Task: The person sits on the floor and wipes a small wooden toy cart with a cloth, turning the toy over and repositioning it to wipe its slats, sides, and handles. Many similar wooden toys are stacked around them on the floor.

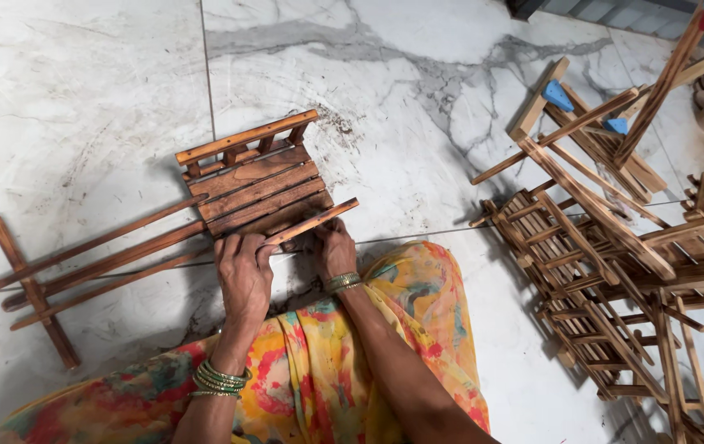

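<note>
A small slatted wooden bench piece (257,185) with a railed back lies on the white marble floor (80,107). Long thin wooden rods (97,255) run from it to the left and end in a short cross bar (31,292). My left hand (243,275) rests on the near edge of the slats and grips a loose wooden strip (312,222) that lies across that edge. My right hand (334,251) presses down at the same edge, under the strip's right end. Green bangles ring both wrists.
A pile of similar wooden frames and slatted pieces (607,271) lies on the floor at the right, with blue parts (557,94) near its top. My colourful patterned cloth (327,362) covers my lap at the bottom of the view.
</note>
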